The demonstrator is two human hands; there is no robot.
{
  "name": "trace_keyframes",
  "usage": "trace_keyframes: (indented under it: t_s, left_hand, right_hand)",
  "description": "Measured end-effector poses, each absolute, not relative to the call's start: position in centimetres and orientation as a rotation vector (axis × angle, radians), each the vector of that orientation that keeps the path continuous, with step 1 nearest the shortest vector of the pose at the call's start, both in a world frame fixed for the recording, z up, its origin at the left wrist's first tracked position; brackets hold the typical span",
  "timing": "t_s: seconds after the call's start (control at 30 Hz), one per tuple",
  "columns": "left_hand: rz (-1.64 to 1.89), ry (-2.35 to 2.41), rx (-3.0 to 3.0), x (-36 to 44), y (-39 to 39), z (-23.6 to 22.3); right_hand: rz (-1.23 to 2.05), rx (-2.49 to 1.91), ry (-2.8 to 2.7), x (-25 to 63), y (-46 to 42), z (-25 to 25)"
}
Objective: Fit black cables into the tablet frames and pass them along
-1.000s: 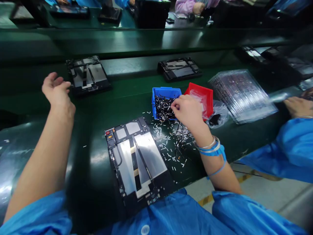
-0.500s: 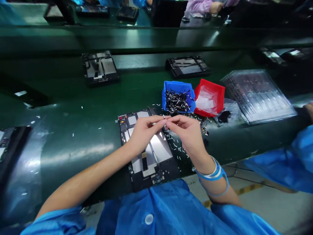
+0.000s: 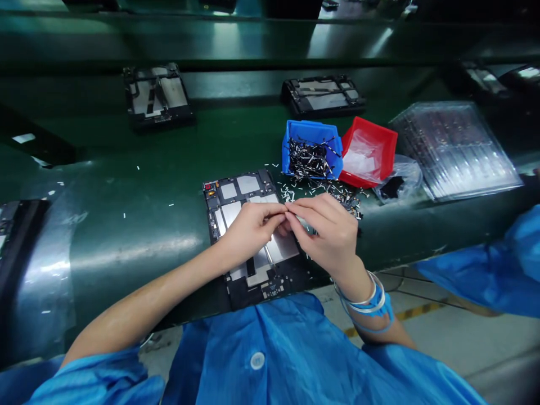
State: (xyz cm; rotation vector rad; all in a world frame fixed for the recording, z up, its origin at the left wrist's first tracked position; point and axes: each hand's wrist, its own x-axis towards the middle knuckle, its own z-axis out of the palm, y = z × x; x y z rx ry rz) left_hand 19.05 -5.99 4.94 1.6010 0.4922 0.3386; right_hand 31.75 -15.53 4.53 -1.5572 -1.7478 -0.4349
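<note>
An opened tablet (image 3: 236, 194) lies face down on the green belt (image 3: 126, 191) right in front of me, its silver plates and black frame showing. Over its middle, my left hand (image 3: 248, 230) and my right hand (image 3: 331, 233) meet fingertip to fingertip. Both are pinched on a small thin strip that I can barely make out. Behind my right hand stands a blue bin (image 3: 311, 149) full of small black and silver strips. Several of those strips (image 3: 346, 197) are scattered on the belt in front of it.
A red bin (image 3: 369, 152) with a clear bag sits beside the blue one, then a crumpled plastic bag (image 3: 399, 180) and a stack of clear trays (image 3: 453, 149). Two more opened tablets (image 3: 157, 101) (image 3: 323, 95) lie farther back. A co-worker's blue sleeve (image 3: 498, 264) is at right.
A second ago my right hand was in the blue bin and my left hand was raised by the far tablet. Both came together over the near tablet and now sit slightly lower.
</note>
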Motion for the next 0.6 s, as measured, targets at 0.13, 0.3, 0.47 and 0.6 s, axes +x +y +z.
trace_keyframes:
  t_s: [0.13, 0.3, 0.47, 0.6]
  left_hand:
    - [0.189, 0.523, 1.494, 19.0, -5.6, 5.1]
    - [0.07, 0.515, 1.231, 19.1, -5.2, 4.9]
    - [0.053, 0.495, 1.136, 19.1, -5.2, 4.7]
    - [0.081, 0.467, 1.085, 19.0, -5.4, 4.5]
  right_hand:
    - [-0.482, -1.62, -1.724, 33.0, -16.2, 4.1]
    - [-0.635, -1.917, -1.585, 34.9, -17.1, 3.9]
    - [-0.476, -1.68, -1.657, 33.5, -17.4, 4.8]
    - [-0.323, -1.59, -1.763, 32.0, -17.2, 4.7]
